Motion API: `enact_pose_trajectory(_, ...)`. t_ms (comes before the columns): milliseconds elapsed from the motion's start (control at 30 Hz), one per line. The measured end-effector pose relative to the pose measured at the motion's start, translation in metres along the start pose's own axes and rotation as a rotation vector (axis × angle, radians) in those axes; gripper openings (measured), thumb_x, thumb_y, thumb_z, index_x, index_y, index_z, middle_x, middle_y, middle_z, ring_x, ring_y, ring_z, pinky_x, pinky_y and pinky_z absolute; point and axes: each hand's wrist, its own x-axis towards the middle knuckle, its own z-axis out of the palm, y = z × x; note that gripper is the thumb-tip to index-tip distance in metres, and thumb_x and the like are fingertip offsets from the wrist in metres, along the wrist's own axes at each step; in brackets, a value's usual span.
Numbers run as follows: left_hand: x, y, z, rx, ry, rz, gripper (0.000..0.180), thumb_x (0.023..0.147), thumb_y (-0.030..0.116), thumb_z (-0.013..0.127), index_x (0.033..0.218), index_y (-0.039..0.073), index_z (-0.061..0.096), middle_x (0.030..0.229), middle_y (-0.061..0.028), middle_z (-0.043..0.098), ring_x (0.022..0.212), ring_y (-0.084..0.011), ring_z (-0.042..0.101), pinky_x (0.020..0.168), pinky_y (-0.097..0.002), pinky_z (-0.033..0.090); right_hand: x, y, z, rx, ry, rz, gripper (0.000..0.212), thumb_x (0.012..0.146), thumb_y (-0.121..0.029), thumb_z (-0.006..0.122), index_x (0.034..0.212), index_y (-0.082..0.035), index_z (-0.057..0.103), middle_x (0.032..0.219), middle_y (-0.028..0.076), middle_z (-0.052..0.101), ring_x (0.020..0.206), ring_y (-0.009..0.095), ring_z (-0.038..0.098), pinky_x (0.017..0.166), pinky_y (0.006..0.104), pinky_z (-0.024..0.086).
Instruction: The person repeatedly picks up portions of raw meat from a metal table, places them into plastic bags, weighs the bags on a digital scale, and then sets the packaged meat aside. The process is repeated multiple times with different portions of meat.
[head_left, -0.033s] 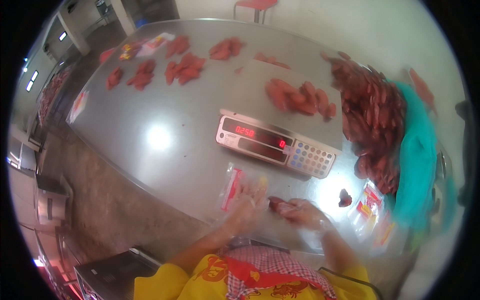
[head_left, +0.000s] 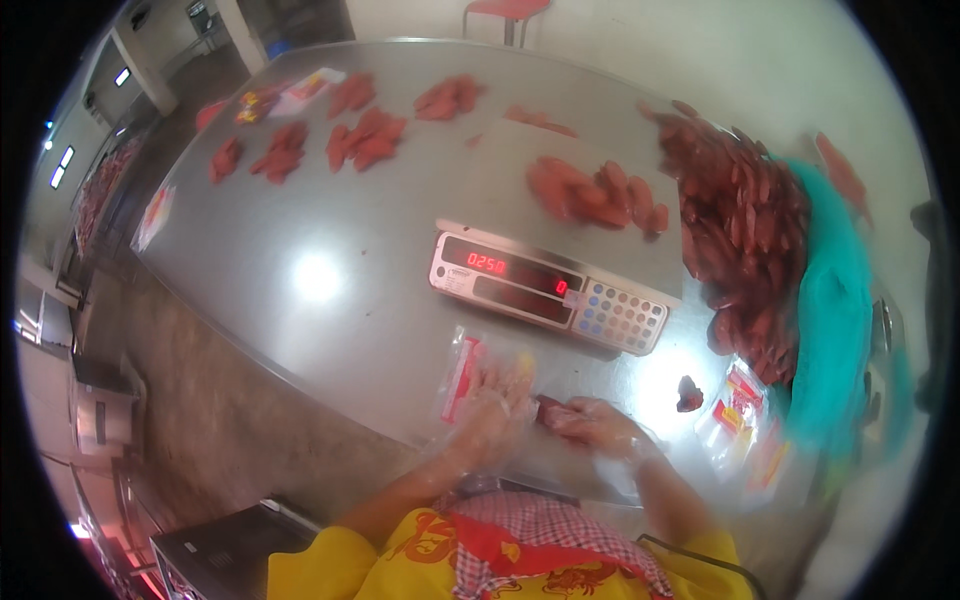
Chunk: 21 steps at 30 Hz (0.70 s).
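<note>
Both my hands wear thin clear plastic gloves and work at the near edge of a metal table. My left hand (head_left: pixel 488 412) is closed on a clear plastic bag (head_left: pixel 462 372) with red and yellow print. My right hand (head_left: pixel 603 426) grips dark red sausages (head_left: pixel 553 412), their ends pointing at the bag's near end. How many it holds is hidden by the fingers. Just beyond my hands stands a digital scale (head_left: pixel 520 283) with red lit digits, and several sausages (head_left: pixel 570 190) lie on its plate.
To the right rises a large heap of sausages (head_left: pixel 745 220) beside a turquoise mesh cloth (head_left: pixel 835 300). More printed bags (head_left: pixel 735 410) and a small dark scrap (head_left: pixel 690 394) lie near the right edge. Several small sausage piles (head_left: pixel 368 138) sit across the far side of the table (head_left: pixel 230 260).
My right hand has moved very slightly left with the sausages, closer to the bag. Otherwise the picture has only shifted a little.
</note>
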Motion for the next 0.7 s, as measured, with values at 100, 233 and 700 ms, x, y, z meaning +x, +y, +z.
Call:
enact_pose_trajectory(100, -0.005, 0.000, 0.000, -0.025, 0.109, 0.105, 0.061, 0.100, 0.031, 0.045, 0.152, 0.001, 0.034, 0.158, -0.0260, 0.027, 0.146, -0.0531, 0.015, 0.118, -0.0637, 0.002, 0.043, 0.032, 0.002, -0.035, -0.055, -0.161, 0.034, 0.085, -0.024, 0.071, 0.108, 0.001, 0.065, 0.085, 0.009, 0.065, 0.071, 0.018, 0.062, 0.064, 0.0290, 0.049)
enact_pose_trajectory(233, 0.004, -0.004, 0.000, 0.248, 0.260, 0.260, 0.058, 0.100, 0.030, 0.041, 0.146, -0.006, 0.039, 0.152, -0.0300, 0.036, 0.144, -0.0493, 0.024, 0.120, -0.0601, 0.004, 0.112, 0.048, -0.001, -1.140, -0.030, -0.794, 0.032, 0.080, -0.019, 0.068, 0.105, 0.000, 0.067, 0.094, 0.020, 0.067, 0.082, 0.034, 0.065, 0.076, 0.0423, 0.051)
enact_pose_trajectory(700, -0.008, -0.032, 0.008, -0.289, 0.216, 0.045, 0.046, 0.096, 0.013, 0.053, 0.140, 0.000, 0.048, 0.138, -0.0191, 0.052, 0.125, -0.0335, 0.049, 0.108, -0.0463, 0.037, 0.135, -0.153, -0.066, -1.466, 0.757, -0.863, 0.027, 0.089, -0.031, 0.062, 0.096, -0.006, 0.068, 0.098, 0.013, 0.069, 0.095, 0.031, 0.065, 0.086, 0.0397, 0.049)
